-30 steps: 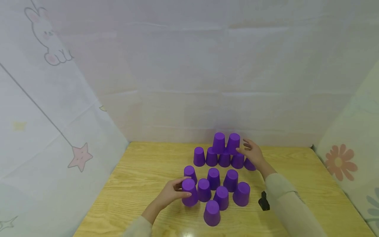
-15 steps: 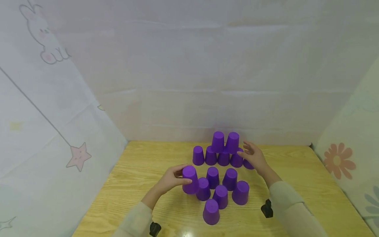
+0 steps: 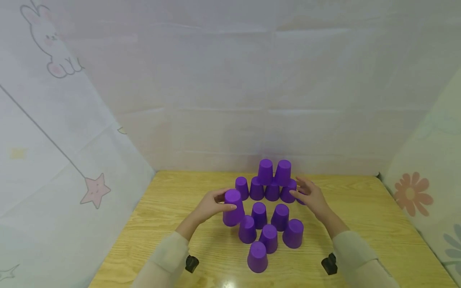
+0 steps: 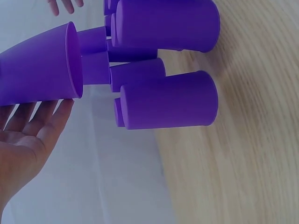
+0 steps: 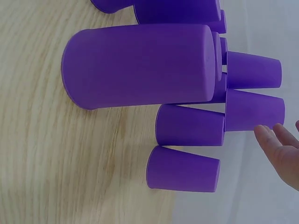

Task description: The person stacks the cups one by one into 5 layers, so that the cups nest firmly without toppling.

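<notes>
Gripping an upturned purple plastic cup (image 3: 233, 208) by its sides, the left hand (image 3: 210, 205) carries it clear of the light wooden bench (image 3: 173, 216), left of centre in the head view, just in front of the back row of purple cups (image 3: 266, 191). To do this well, I judge the cup should stay level and come down squarely, without brushing the two purple cups stacked on top (image 3: 274, 173), since light plastic like this tips at a nudge. The right hand (image 3: 311, 196) hovers with relaxed, spread fingers by the right end of that row, holding nothing; whether it touches a cup I cannot tell. Nearer the lower middle of the frame stands a loose cluster of purple cups (image 3: 270, 232). The left wrist view alone shows the lifted cup's flared rim (image 4: 74, 60) and the palm (image 4: 23, 144) beneath it; the right wrist view alone shows fingertips (image 5: 268, 137) close to the stacked cup's base.
</notes>
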The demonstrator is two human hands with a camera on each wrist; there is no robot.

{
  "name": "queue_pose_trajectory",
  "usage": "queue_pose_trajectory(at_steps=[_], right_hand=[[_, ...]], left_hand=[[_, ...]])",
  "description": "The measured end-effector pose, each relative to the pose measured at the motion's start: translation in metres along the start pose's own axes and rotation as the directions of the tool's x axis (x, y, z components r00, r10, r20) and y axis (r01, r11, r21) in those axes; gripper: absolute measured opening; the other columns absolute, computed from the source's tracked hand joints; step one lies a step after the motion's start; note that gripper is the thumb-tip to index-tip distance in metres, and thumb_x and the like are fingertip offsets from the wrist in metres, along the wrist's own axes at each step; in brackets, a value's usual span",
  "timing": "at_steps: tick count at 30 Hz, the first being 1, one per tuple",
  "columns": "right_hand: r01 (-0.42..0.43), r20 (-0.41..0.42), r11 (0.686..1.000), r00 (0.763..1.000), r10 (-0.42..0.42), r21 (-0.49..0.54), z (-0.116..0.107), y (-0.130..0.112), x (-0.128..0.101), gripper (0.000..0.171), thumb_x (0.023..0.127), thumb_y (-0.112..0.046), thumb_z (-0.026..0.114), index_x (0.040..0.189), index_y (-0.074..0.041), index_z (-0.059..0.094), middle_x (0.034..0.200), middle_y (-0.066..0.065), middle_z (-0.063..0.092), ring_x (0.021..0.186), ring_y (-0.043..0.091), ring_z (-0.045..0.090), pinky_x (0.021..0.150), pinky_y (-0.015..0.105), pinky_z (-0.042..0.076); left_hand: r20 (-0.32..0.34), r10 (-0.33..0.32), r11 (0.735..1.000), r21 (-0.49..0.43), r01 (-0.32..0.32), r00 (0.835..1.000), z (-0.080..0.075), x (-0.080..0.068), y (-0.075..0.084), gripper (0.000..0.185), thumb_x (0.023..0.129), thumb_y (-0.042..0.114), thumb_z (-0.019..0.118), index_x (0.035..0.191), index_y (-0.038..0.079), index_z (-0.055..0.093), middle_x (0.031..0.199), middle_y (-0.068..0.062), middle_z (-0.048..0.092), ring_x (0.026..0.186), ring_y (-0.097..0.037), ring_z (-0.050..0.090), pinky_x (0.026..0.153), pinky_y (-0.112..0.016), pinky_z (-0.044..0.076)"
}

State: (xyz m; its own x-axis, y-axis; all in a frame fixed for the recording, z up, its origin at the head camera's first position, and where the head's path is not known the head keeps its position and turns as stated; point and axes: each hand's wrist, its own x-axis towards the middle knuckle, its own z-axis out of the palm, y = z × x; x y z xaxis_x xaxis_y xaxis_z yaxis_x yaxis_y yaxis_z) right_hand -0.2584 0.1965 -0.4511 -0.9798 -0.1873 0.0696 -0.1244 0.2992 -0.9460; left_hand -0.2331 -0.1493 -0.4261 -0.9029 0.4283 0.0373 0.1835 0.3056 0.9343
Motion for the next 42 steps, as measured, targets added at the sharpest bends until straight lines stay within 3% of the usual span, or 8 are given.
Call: queue_pose_trajectory(at_steps=[7,17,27,35,42], right_hand=[[0.029,0.013,1.0,0.999,-0.029,-0.007,0.003,0.005,-0.015,0.066,0.09,-0.027,0.062,0.143,-0.002,0.032,0.141,0.025,0.04,0.128,0.043,0.04,0.099,0.044,0.046],[-0.019,-0.01,1.0,1.0,0.019,-0.008,0.011,0.018,-0.038,0.057,0.092,-0.022,0.057,0.139,0.0,0.035,0.141,0.023,0.041,0.127,0.042,0.042,0.103,0.052,0.04],[-0.016,-0.083,1.0,0.996,0.017,0.003,0.021,0.024,-0.053,0.054,0.091,-0.021,0.06,0.136,0.0,0.041,0.136,0.024,0.046,0.122,0.042,0.047,0.1,0.049,0.044],[-0.069,-0.091,0.997,0.993,0.072,0.032,0.028,0.036,-0.064,0.056,0.089,-0.02,0.061,0.137,-0.002,0.04,0.138,0.025,0.045,0.126,0.043,0.043,0.102,0.05,0.042],[-0.119,-0.072,0.993,0.99,0.12,0.024,0.034,0.048,-0.072,0.06,0.089,-0.025,0.062,0.14,-0.004,0.037,0.142,0.021,0.042,0.13,0.041,0.04,0.105,0.051,0.039]], left_hand=[[-0.015,-0.019,1.0,0.007,0.019,1.0,-0.004,0.0,0.034,0.049,0.083,0.014,0.069,0.129,0.006,0.055,0.122,-0.013,0.061,0.108,-0.022,0.058,0.09,-0.031,0.05],[-0.07,-0.061,0.997,-0.052,0.058,0.996,-0.008,0.028,0.003,0.049,0.083,0.02,0.07,0.128,0.01,0.055,0.121,-0.011,0.062,0.106,-0.019,0.06,0.094,-0.035,0.05],[-0.157,-0.069,0.996,-0.073,0.058,0.985,-0.007,0.05,0.005,0.05,0.08,0.025,0.073,0.127,0.015,0.057,0.119,-0.007,0.064,0.11,-0.021,0.059,0.097,-0.038,0.048],[-0.217,-0.059,0.997,-0.056,0.048,0.974,-0.004,0.07,0.003,0.051,0.08,0.023,0.073,0.127,0.012,0.056,0.121,-0.009,0.063,0.112,-0.024,0.058,0.097,-0.037,0.048],[-0.274,-0.111,0.992,-0.081,0.092,0.955,-0.001,0.086,0.002,0.064,0.08,0.027,0.073,0.136,0.01,0.047,0.128,-0.01,0.057,0.118,-0.025,0.054,0.101,-0.04,0.045]])
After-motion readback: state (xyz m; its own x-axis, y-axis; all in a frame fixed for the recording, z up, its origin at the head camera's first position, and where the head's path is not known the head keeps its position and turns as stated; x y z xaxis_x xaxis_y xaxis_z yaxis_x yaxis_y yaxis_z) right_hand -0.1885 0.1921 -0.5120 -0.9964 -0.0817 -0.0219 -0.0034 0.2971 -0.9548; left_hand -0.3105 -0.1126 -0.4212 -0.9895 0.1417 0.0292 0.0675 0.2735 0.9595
